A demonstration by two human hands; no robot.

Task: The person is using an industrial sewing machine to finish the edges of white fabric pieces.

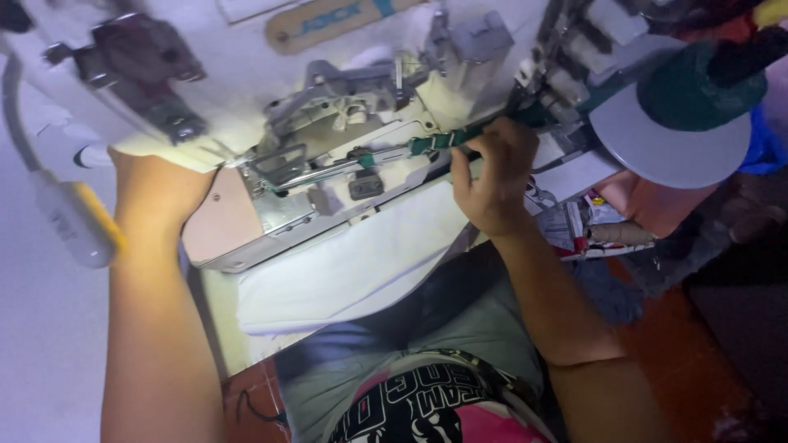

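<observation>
1. We see the right hand [491,182] pinching a green strip [443,141], fingers closed on it, just right of the sewing machine [345,139] presser area.
2. The left hand [156,190] is at the machine's left edge; fingers hidden, grip unclear.
3. White cloth [353,267] lies below the machine.
4. A grey disc [665,143] sits right of the machine, partly blurred.

It was a sewing workshop: industrial sewing machine [328,139] w/ metal presser parts on a white desk [49,328], white fabric [353,262] under it, thread cone [698,90] nearby.
</observation>
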